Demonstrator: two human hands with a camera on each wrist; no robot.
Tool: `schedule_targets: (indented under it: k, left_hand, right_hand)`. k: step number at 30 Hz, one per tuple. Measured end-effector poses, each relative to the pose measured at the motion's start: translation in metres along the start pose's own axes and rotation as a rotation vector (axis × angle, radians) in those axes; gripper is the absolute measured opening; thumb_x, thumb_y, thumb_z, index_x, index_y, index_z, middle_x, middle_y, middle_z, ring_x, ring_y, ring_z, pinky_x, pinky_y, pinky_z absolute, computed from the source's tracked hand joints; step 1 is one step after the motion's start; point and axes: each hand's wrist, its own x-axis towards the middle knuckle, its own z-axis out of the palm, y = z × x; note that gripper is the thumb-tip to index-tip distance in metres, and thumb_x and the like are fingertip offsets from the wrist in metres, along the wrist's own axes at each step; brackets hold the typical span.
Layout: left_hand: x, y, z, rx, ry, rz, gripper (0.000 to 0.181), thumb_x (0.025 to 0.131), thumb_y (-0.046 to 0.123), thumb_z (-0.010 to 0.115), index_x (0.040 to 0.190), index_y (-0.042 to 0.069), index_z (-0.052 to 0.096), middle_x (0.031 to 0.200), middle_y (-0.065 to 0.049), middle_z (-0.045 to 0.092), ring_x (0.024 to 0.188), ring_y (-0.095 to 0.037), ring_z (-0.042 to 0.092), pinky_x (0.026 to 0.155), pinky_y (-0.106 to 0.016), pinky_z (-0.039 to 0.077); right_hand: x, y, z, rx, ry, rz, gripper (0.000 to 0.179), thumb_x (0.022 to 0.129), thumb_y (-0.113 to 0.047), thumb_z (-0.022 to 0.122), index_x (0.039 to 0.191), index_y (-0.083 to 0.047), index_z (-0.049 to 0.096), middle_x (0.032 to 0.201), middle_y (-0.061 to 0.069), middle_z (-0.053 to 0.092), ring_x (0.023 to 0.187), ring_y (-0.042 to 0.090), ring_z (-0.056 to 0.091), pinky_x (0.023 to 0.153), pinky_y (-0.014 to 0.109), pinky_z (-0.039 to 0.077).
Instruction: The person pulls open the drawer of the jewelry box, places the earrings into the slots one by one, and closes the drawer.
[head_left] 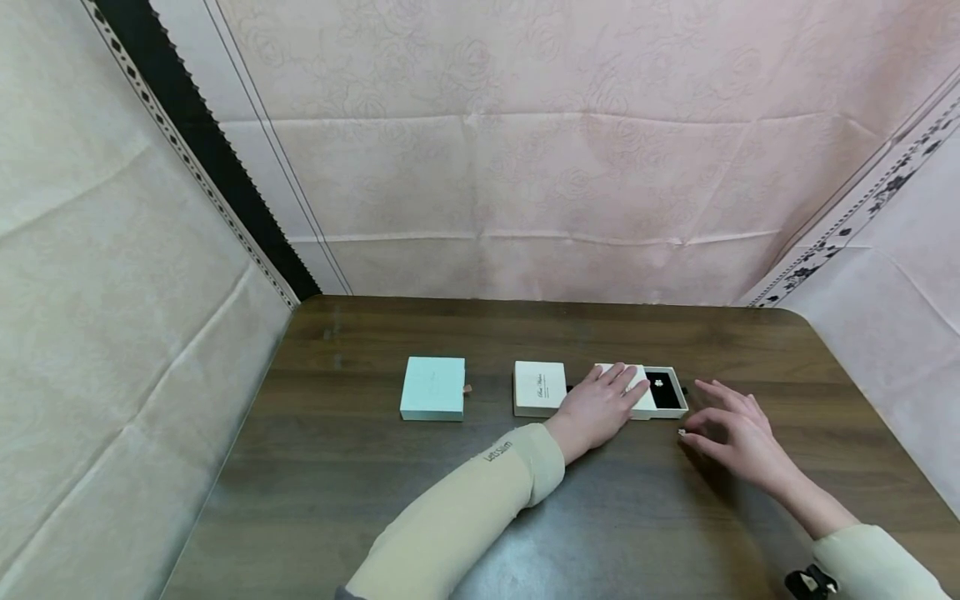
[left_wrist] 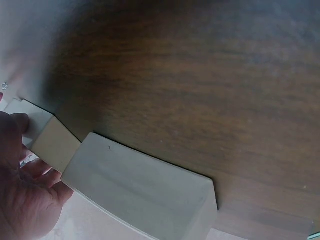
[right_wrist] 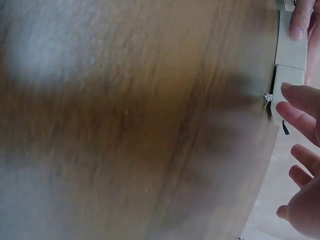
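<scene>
A small white jewellery box lies on the table, its drawer partly slid out to the right. On the drawer's black pad sits one flower-shaped stud earring. My left hand holds the box, fingers laid across the top and thumb against the near side. Just to the right and nearer, my right hand pinches a second sparkling earring between thumb and index finger, apart from the drawer. Its other fingers are spread.
Another white box stands left of the held one, close to my left wrist. Farther left is a mint-green box with a small brown tab. All are on a brown wooden table, with patterned cloth hanging behind.
</scene>
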Motion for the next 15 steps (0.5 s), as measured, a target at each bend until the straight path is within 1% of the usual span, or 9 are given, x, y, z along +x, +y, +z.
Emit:
schedule_targets:
  k: [2,6,10,15]
  left_hand:
    - [-0.0004,-0.0001,-0.0005,-0.006,0.003,-0.002,0.054,0.117,0.041,0.040,0.170,0.030,0.033,0.174,0.003,0.033,0.160,-0.014,0.031,0.126,-0.033,0.033]
    - [-0.0012,-0.0002,-0.0007,-0.011,0.007,0.001,0.054,0.117,0.041,0.041,0.169,0.030,0.033,0.174,0.003,0.033,0.160,-0.014,0.031,0.126,-0.033,0.033]
    - [-0.0011,-0.0003,-0.0004,-0.010,0.013,0.003,0.054,0.117,0.041,0.042,0.169,0.030,0.033,0.174,0.003,0.033,0.160,-0.014,0.032,0.126,-0.033,0.033]
    - [-0.0016,-0.0001,-0.0003,-0.001,0.016,0.003,0.054,0.117,0.042,0.042,0.169,0.030,0.034,0.174,0.003,0.034,0.159,-0.014,0.033,0.126,-0.033,0.034]
  right_hand:
    - [0.0016,-0.0005,0.0015,0.002,-0.011,0.005,0.025,0.076,-0.004,0.092,0.086,-0.021,0.077,0.143,0.031,0.059,0.144,0.053,0.044,0.113,0.086,0.017]
    - [0.0041,-0.0011,0.0038,0.005,-0.023,0.004,0.028,0.077,-0.003,0.091,0.083,-0.024,0.074,0.142,0.030,0.060,0.138,0.058,0.046,0.110,0.088,0.018]
    - [0.0052,-0.0011,0.0050,0.001,-0.023,0.006,0.030,0.077,-0.002,0.091,0.082,-0.024,0.072,0.141,0.030,0.061,0.137,0.058,0.046,0.109,0.089,0.020]
    - [0.0054,0.0005,0.0059,-0.005,-0.020,0.012,0.029,0.077,-0.002,0.091,0.084,-0.023,0.072,0.139,0.030,0.062,0.135,0.059,0.048,0.108,0.089,0.021]
